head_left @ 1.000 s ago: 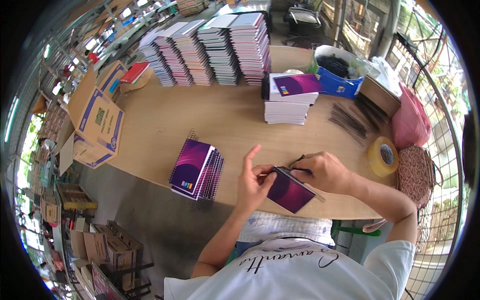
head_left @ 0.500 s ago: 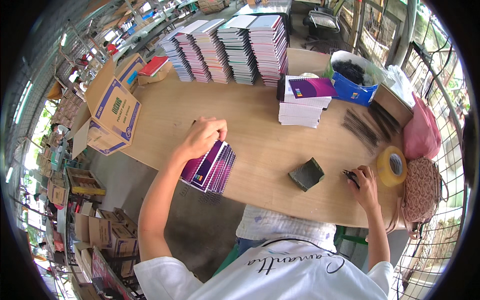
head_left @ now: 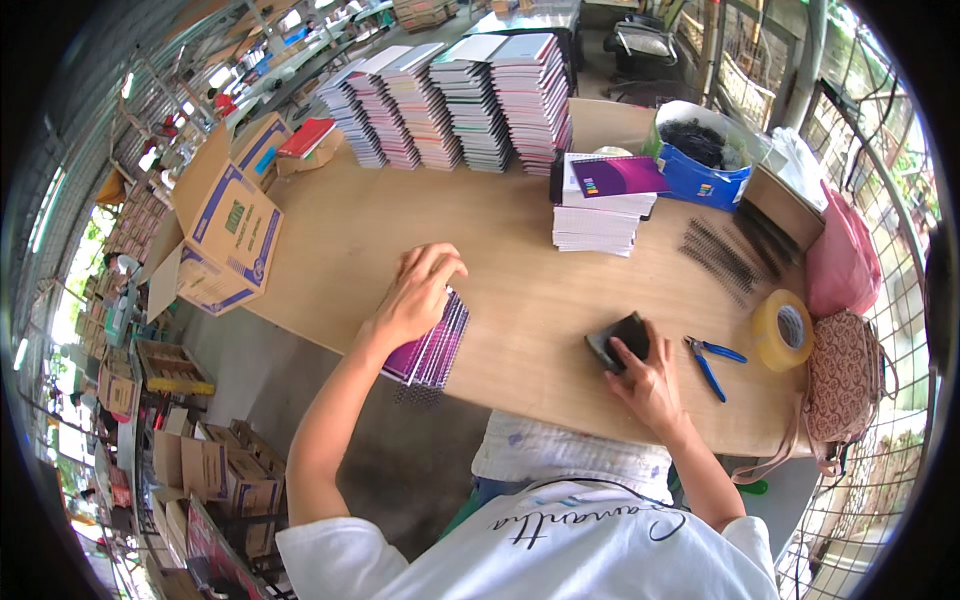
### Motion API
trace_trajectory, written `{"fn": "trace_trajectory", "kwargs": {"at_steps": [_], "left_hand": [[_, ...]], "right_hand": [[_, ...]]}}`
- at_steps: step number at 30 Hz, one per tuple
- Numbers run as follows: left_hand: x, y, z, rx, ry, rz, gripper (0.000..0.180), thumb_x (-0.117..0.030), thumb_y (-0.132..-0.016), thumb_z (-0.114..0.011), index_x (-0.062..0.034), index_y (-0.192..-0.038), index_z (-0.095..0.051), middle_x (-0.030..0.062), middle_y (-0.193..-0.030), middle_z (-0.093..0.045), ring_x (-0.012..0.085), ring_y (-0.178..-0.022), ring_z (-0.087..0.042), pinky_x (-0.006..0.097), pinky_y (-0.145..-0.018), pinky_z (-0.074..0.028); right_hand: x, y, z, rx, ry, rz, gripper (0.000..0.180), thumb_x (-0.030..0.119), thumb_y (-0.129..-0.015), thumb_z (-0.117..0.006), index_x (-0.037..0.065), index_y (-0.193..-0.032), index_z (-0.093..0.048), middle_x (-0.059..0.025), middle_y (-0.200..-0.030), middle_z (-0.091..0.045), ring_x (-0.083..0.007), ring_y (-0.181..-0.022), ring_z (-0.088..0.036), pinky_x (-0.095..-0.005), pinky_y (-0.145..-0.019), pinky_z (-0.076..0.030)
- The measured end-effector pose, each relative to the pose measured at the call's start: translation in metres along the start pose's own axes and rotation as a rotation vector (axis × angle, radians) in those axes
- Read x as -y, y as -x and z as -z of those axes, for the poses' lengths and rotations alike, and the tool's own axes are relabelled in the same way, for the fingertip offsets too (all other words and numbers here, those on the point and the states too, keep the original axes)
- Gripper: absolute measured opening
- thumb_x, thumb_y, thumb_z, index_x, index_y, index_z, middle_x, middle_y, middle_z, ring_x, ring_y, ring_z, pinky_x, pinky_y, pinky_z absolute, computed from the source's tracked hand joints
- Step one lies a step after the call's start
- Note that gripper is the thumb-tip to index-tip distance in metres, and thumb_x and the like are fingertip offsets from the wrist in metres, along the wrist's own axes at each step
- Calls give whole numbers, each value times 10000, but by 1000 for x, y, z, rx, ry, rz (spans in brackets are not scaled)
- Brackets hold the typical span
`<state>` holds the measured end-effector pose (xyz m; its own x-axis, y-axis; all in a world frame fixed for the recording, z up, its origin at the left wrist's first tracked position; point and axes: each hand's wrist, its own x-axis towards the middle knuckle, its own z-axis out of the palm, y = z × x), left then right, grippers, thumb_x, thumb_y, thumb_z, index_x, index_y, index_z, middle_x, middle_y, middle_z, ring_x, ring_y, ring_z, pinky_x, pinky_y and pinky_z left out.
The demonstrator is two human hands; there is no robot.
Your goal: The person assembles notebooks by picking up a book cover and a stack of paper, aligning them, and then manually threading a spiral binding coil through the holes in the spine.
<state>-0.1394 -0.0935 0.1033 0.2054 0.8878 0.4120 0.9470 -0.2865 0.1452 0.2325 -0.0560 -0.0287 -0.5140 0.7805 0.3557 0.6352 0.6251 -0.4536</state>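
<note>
My left hand (head_left: 412, 303) is over a row of purple spiral-bound notebooks (head_left: 432, 345) at the table's near left edge. Its fingers are bent but apart, with nothing visible between them, and the palm hides part of the notebooks. My right hand (head_left: 648, 383) grips a dark, squarish block (head_left: 606, 343), thumb on the near side and fingers over its right side. Just right of that hand, blue-handled pliers (head_left: 712, 365) lie on the table with the handles spread.
Tall notebook stacks (head_left: 530, 105) line the far edge. A white paper stack (head_left: 597, 232) carries a purple notebook (head_left: 618, 177). On the right are a blue tub (head_left: 704, 182), loose black spiral coils (head_left: 720, 255), a tape roll (head_left: 782, 331) and a patterned pouch (head_left: 845, 380). A carton (head_left: 232, 232) stands left.
My right hand has let go of the pliers, moved left and taken hold of the dark block. My left hand has shifted slightly right and its fingers have loosened.
</note>
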Motion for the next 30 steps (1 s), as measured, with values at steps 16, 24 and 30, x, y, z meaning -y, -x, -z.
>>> {"fn": "trace_trajectory", "kwargs": {"at_steps": [16,24,30], "left_hand": [[-4,-131,-203,96,1545,708,1184,-925,-774,-115,-37,-1554,-195,169,-1603,-226,311,-1483,-165,503,-1191,-50],[-62,-97,-185,188,1495,708,1135,-904,-809,-147,-61,-1569,-144,119,-1621,-199,295,-1478,-177,500,-1182,-69],[-49,-80,-171,-247,1272,587,901,-627,-880,-467,-54,-1535,-238,138,-1588,-265,293,-1469,-211,476,-1184,-153]], "right_hand": [[-76,-201,-28,103,-1249,-587,1280,981,-699,-95,6,-1507,-282,-209,-1523,-346,-315,-1331,-358,-451,-1078,-269],[-69,-135,-19,33,-1265,-646,1199,946,-736,-58,92,-1564,93,-151,-1640,62,-272,-1512,63,-472,-1193,12],[-40,-63,30,-145,-679,-495,843,686,-892,-494,124,-1501,-336,-196,-1567,-231,-368,-1410,-278,-610,-1139,-158]]}}
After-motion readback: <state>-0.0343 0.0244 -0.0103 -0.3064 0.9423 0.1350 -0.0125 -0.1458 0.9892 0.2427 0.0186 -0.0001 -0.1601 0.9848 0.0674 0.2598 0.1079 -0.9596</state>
